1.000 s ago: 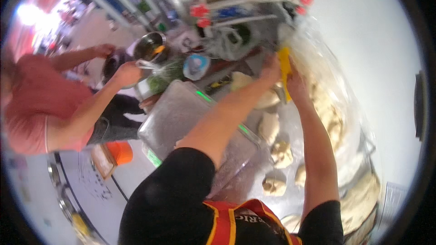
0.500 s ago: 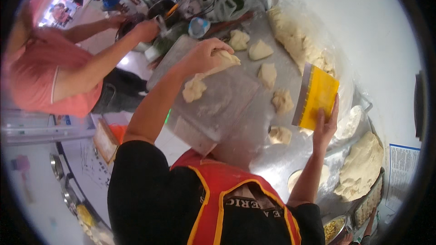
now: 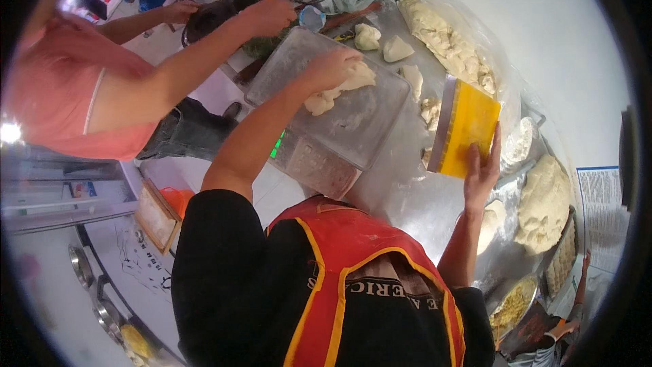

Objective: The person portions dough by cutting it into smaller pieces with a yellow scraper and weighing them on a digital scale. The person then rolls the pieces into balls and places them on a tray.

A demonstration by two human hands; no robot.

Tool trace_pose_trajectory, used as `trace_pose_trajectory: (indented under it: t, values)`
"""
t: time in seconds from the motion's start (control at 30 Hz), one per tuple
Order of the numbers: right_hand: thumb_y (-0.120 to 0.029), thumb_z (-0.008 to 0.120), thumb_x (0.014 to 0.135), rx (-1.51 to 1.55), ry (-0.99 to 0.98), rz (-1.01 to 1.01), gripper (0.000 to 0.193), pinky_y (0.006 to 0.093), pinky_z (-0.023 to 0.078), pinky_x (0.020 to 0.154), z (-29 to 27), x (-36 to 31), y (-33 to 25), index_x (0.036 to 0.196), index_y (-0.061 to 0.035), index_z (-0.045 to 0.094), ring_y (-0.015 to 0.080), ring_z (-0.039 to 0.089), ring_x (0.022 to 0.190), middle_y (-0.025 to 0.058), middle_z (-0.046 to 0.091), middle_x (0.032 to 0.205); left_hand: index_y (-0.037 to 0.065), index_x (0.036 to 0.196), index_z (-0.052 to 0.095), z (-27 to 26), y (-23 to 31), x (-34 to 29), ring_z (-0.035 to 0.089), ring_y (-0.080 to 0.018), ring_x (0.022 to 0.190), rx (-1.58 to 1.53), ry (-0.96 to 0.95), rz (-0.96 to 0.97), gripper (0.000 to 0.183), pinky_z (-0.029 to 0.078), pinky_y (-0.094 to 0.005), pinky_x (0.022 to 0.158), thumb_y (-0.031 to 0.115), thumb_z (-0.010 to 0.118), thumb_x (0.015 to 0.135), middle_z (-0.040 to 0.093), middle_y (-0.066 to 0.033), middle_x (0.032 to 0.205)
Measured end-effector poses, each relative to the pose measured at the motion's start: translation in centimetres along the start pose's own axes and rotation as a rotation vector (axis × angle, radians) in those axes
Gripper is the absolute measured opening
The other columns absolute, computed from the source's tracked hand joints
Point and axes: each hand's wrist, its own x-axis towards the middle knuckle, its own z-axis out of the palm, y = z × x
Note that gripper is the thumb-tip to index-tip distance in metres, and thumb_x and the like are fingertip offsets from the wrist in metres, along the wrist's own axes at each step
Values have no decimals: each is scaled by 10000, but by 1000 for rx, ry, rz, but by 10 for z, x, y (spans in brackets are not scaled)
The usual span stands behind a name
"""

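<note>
Left hand (image 3: 333, 68) is pressing soft, sticky-looking dough (image 3: 339, 88) on the tray (image 3: 367, 129), grip loosely cupped; right hand (image 3: 483, 170) is clasping a stiff yellow scraper (image 3: 468, 126).

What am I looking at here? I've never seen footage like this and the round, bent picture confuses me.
The picture comes from a wide fisheye camera worn on a person's head, looking down, so straight edges bend near the rim. The black sleeves and red vest belong to the wearer. Their left hand presses a lump of dough on a clear tray that sits on a scale. Their right hand holds a yellow scraper upright. On the metal table lie cut dough pieces and a large dough mass. The person in pink at the left is someone else working nearby.
</note>
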Motion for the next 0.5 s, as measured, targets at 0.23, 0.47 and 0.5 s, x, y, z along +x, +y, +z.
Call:
trace_pose_trajectory:
  t: [0.23, 0.47, 0.5]
  values:
    - [26, 465, 919, -41, 102, -10, 546, 287, 435, 910, 7, -18, -19, 1436, -29, 298, 155, 513, 1109, 120, 399, 1416, -10, 1177, 576, -35, 20, -26, 606, -151, 950, -884, 7, 27, 330, 479, -269, 823, 165, 553, 898, 620, -96, 1094]
    - [34, 468, 914, 3, 110, 33, 547, 287, 451, 894, 14, -32, -30, 1433, -32, 308, 157, 525, 1093, 114, 414, 1407, -44, 1220, 500, -33, -22, -51, 617, -234, 973, -1838, -115, -98, 386, 485, -354, 893, 194, 523, 917, 605, -135, 1129]
    - [35, 469, 913, 13, 111, 49, 548, 287, 451, 896, 14, -34, -30, 1433, -33, 309, 158, 524, 1096, 113, 413, 1408, -38, 1207, 515, -25, -24, -53, 616, -237, 978, -1822, -100, -141, 372, 485, -352, 887, 194, 525, 916, 602, -137, 1137]
